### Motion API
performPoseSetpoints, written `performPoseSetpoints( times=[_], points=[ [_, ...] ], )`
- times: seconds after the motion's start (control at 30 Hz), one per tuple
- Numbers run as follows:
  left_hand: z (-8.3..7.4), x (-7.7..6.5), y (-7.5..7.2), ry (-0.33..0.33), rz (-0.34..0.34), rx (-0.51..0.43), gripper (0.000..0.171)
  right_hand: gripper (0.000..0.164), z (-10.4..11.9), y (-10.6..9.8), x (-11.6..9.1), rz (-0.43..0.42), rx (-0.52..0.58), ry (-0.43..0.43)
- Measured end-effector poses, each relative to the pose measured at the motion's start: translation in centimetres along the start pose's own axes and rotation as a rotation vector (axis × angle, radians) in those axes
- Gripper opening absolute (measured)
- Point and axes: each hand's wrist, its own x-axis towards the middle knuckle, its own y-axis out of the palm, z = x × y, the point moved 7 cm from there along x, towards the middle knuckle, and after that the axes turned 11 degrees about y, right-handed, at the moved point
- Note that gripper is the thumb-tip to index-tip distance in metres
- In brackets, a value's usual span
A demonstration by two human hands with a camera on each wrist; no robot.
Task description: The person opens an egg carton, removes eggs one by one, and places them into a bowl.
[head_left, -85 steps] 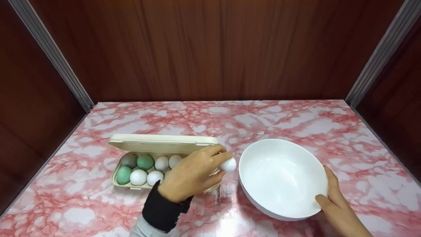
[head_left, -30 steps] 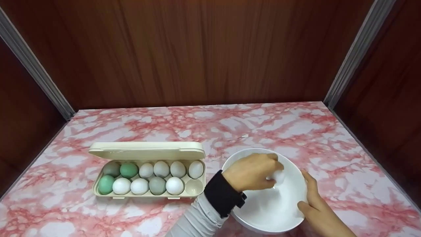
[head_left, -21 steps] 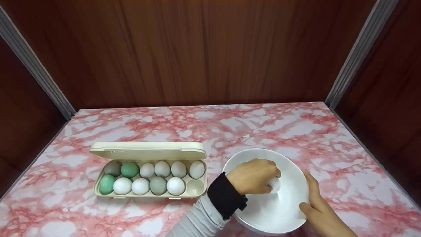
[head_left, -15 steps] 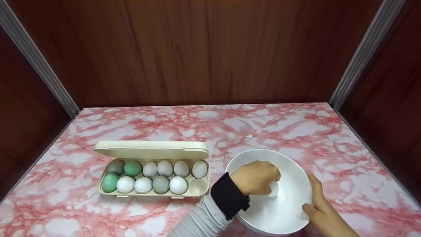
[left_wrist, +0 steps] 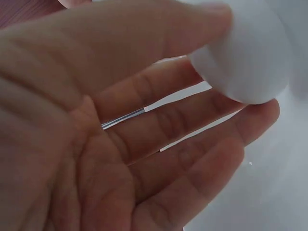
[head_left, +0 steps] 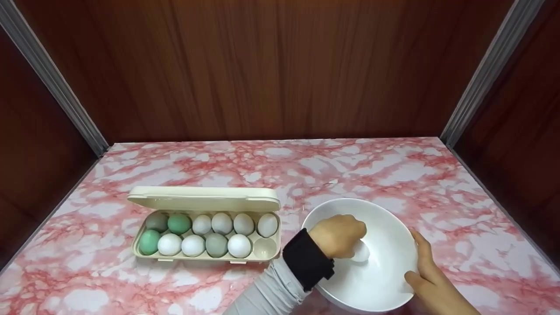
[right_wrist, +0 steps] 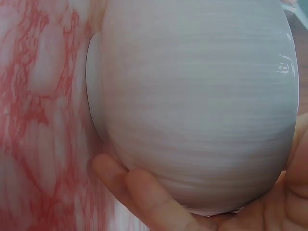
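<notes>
Inside the white bowl point(head_left: 389, 280) my left hand point(head_left: 337, 236) holds a white egg point(head_left: 361, 253) low over the bottom. In the left wrist view the thumb and fingers pinch that egg point(left_wrist: 245, 53) at its side, the little finger apart from it. My right hand point(head_left: 431, 273) grips the bowl's right side, its thumb at the rim. The right wrist view shows fingers point(right_wrist: 149, 197) curled under the bowl's outer wall point(right_wrist: 192, 106), near its foot. Left of the bowl, an egg carton point(head_left: 205, 258) stands with its lid raised, holding white, greyish and green eggs.
The carton's front right cup point(head_left: 264, 248) has no egg in it. The carton lid point(head_left: 203, 192) leans back behind the eggs. Pink and white marbled table point(head_left: 280, 166) lies under everything, with a dark wood panel point(head_left: 280, 70) behind it.
The left hand carried the egg from beside the carton into the bowl, then lowered it toward the bottom. The right hand kept its grip on the bowl. The whole view shifted slightly.
</notes>
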Motion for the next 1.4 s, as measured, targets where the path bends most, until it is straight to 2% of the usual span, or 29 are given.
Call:
performPoseSetpoints(
  times=[0.13,0.4,0.5,0.7,0.8,0.93,1.13,1.27,1.4],
  points=[
    [0.0,0.1,0.0,0.014,-0.011,-0.005,0.017,0.086,0.0,0.0,0.0,-0.008,-0.023,-0.006],
    [-0.4,0.2,-0.7,0.11,-0.059,-0.004,0.017,0.087,-0.4,-0.1,0.1,-0.016,-0.033,-0.009],
    [-0.9,-0.4,-1.6,0.118,-0.067,0.009,0.007,0.088,-0.4,0.0,0.2,-0.002,-0.015,-0.015],
    [-1.9,-1.6,-4.0,0.199,-0.152,0.113,0.018,0.088,-0.9,0.0,0.3,0.054,0.046,-0.004],
    [-2.0,-2.6,-5.3,0.233,-0.197,0.136,0.019,0.088,-0.8,0.0,0.5,0.054,0.059,0.009],
    [-1.4,-4.6,-6.7,0.253,-0.236,0.117,0.021,0.088,-0.7,0.0,0.5,0.043,0.05,0.016],
    [0.0,-7.8,-8.2,0.205,-0.31,0.11,0.014,0.087,-0.8,-0.3,0.5,0.012,0.025,0.019],
    [0.6,-9.6,-8.7,0.204,-0.357,0.083,0.011,0.086,-0.9,-0.3,0.7,0.006,0.026,-0.002],
    [1.4,-10.8,-8.4,0.189,-0.37,0.063,0.01,0.086,-0.8,-0.2,0.9,0.012,0.012,-0.017]
  ],
)
